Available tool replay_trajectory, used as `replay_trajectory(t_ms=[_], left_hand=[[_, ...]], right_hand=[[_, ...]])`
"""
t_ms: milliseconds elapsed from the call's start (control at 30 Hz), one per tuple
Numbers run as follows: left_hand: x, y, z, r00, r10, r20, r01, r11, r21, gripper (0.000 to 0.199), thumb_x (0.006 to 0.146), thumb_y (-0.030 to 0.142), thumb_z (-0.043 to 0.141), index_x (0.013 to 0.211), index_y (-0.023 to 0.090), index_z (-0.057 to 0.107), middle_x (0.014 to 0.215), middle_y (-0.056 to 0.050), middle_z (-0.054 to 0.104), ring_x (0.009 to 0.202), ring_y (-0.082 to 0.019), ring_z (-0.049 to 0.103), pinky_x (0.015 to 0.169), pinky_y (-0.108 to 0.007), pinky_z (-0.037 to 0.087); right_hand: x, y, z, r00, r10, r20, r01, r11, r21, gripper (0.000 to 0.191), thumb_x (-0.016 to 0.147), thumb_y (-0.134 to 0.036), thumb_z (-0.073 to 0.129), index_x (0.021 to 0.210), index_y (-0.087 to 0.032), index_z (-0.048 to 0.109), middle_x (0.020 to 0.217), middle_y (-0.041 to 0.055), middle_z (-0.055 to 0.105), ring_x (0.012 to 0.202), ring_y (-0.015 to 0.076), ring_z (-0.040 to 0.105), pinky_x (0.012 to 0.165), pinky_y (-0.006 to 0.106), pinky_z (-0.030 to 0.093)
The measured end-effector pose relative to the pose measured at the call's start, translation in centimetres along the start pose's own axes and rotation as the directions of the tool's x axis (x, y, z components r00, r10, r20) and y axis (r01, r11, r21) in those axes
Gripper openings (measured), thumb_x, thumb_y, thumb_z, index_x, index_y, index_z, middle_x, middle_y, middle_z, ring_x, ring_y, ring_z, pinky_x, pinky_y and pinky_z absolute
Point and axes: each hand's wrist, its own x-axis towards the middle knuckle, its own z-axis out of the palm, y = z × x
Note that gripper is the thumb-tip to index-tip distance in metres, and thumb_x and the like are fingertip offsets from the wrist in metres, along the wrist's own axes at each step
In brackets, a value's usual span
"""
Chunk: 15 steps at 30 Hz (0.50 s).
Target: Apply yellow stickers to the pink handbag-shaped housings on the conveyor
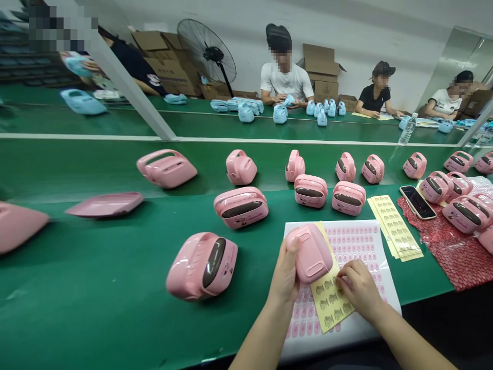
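Observation:
My left hand [284, 273] grips a pink plastic housing [314, 254] with rounded corners, its flat underside turned up toward me. Under it lies a yellow sticker sheet [330, 303] printed with dark labels, tilted across a white sheet of small pink stickers [358, 246]. My right hand [360, 288] has its fingers pinched at the yellow sheet's right edge; whether a single label is between the fingertips is hidden. Left of the sheets stands a similar pink housing [202, 266] with a dark oval window.
More pink housings [241, 207] stand in rows across the green table [115, 308]. To the right are more yellow sticker sheets [396, 226], a phone [418, 202] and red bubble wrap [449, 252]. Beyond a white rail [246, 141], people sit among blue housings [246, 112].

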Motion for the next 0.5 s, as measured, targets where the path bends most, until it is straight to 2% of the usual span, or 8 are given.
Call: replay_trajectory(t_ms=[100,267,333,500], left_hand=[[-0.1,0.0,0.1,1.000,0.000,0.004,0.000,1.000,0.013,0.049,0.056,0.052,0.072,0.090,0.019,0.060,0.082,-0.001,0.063,0.072,-0.017,0.058,0.061,-0.026,0.046],[-0.1,-0.2,0.0,1.000,0.011,0.024,-0.012,1.000,0.019,0.048,0.058,0.050,0.071,0.092,0.019,0.061,0.085,-0.001,0.064,0.074,-0.017,0.058,0.063,-0.026,0.046],[-0.1,-0.2,0.0,0.999,0.015,0.028,-0.016,1.000,0.023,0.046,0.059,0.050,0.070,0.092,0.020,0.061,0.085,-0.001,0.064,0.074,-0.017,0.058,0.063,-0.026,0.046],[-0.1,-0.2,-0.1,0.999,0.012,0.033,-0.012,1.000,0.012,0.046,0.060,0.050,0.070,0.094,0.019,0.061,0.087,-0.001,0.064,0.076,-0.017,0.058,0.065,-0.026,0.046]], right_hand=[[0.1,-0.1,-0.9,0.999,0.014,0.045,-0.018,0.995,0.097,0.014,0.079,-0.009,0.051,0.074,-0.021,0.057,0.077,0.0049,0.058,0.075,0.0195,0.055,0.064,0.032,0.046],[1.8,-0.3,-1.6,0.953,0.286,0.096,-0.296,0.947,0.121,0.014,0.080,-0.013,0.051,0.070,-0.021,0.057,0.076,0.0050,0.057,0.075,0.0210,0.055,0.063,0.034,0.047],[2.4,-0.4,-1.4,0.945,0.305,0.120,-0.316,0.945,0.089,0.015,0.078,-0.010,0.053,0.068,-0.021,0.058,0.077,0.0053,0.057,0.076,0.0217,0.055,0.066,0.035,0.047],[2.8,-0.6,-0.9,0.950,0.271,0.155,-0.273,0.962,-0.009,0.017,0.074,-0.005,0.055,0.066,-0.020,0.058,0.077,0.0058,0.057,0.079,0.0229,0.054,0.069,0.038,0.047]])
